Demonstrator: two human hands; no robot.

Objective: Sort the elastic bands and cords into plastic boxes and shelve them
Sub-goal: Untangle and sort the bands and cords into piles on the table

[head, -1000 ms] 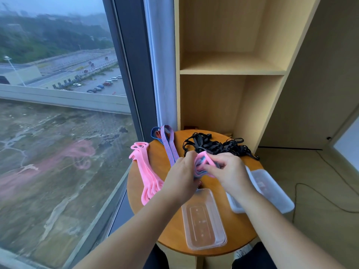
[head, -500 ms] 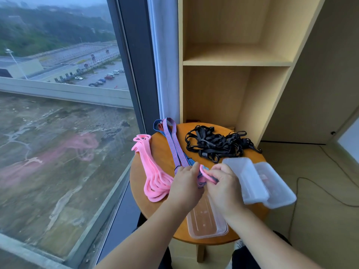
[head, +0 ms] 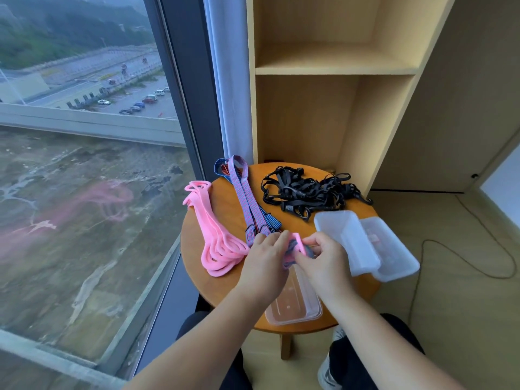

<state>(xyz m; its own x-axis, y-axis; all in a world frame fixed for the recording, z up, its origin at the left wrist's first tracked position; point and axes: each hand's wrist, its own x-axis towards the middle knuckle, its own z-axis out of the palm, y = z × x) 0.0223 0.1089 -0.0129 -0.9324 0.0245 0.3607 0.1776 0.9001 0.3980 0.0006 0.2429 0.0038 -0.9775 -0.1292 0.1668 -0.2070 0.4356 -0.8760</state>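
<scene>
My left hand [head: 266, 264] and my right hand [head: 326, 266] together grip a folded pink and blue elastic band [head: 295, 247] just above a clear plastic box [head: 295, 308] on the round wooden table [head: 213, 282]. Pink bands [head: 213, 237] lie at the table's left. Blue and red striped bands [head: 247, 198] lie in the middle, reaching past the far edge. A tangle of black cords [head: 309, 192] lies at the back. Two more clear plastic boxes [head: 365, 246] overlap at the right edge.
A wooden shelf unit [head: 334, 70] with open compartments stands right behind the table. A large window [head: 84, 164] and a curtain [head: 228, 80] are to the left. A black cable [head: 464, 249] runs over the floor at the right.
The view has tilted down, so the table sits lower in the frame. Both hands have stayed over the near clear box, and they keep folding the pink and blue band.
</scene>
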